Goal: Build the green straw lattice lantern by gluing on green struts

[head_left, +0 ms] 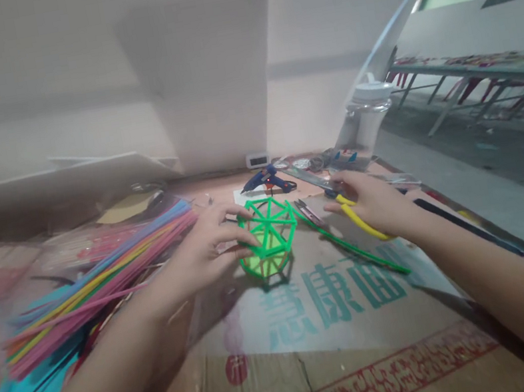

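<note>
My left hand grips the left side of a green wheel-shaped frame, its thumb and fingers at the rim. The frame has spokes on top and a yellow-green base, and it sits on a printed sheet. My right hand holds scissors with yellow handles, the blades pointing up and left toward the back. A long green strip lies between the frame and my right hand. Beside its upper end is a small pair of snips.
Behind the frame lies a blue glue gun, near a small display box. Colourful strips are heaped on the left. A clear lidded jar stands at the back right. Dark long tools line the right edge.
</note>
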`<action>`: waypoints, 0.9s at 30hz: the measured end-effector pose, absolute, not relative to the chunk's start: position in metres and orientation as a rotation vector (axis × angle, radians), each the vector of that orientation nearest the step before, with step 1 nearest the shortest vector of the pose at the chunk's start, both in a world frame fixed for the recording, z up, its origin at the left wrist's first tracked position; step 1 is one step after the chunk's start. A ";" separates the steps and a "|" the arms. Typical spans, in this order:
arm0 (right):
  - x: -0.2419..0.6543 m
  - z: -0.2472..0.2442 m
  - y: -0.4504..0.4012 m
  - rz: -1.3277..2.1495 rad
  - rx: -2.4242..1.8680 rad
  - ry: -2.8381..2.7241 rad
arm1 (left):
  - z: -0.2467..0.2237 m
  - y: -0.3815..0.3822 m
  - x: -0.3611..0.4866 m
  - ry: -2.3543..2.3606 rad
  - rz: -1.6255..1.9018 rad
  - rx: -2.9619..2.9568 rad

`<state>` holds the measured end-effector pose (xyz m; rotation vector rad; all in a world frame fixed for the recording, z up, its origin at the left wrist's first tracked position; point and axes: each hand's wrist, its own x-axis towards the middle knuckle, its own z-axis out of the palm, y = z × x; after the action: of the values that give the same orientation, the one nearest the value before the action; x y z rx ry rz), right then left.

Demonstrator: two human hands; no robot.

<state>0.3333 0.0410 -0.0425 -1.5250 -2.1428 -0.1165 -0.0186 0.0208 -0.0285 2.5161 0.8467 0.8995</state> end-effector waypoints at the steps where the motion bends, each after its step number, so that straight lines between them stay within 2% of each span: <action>1: 0.337 -0.046 0.047 -0.045 -1.575 -2.184 | -0.028 0.022 -0.022 0.839 0.849 2.544; 4: 0.348 -0.059 0.059 0.093 -1.658 -2.301 | -0.024 0.023 -0.031 0.829 0.752 2.577; 7: 0.356 -0.068 0.066 0.078 -1.702 -2.330 | -0.017 0.019 -0.041 0.850 0.702 2.592; 12: 0.361 -0.075 0.071 -0.001 -1.773 -2.365 | -0.009 0.014 -0.043 1.038 0.842 2.484; 20: 0.334 -0.053 0.050 -0.199 -1.756 -2.411 | -0.024 0.013 -0.012 1.279 0.914 2.144; 27: 0.302 -0.051 0.016 -0.102 -1.835 -2.591 | -0.029 0.011 -0.006 1.324 0.900 2.042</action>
<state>0.3020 0.0155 -0.0507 -1.8351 -2.5913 -0.1019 -0.0064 0.0110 -0.0286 2.0425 1.3241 0.8999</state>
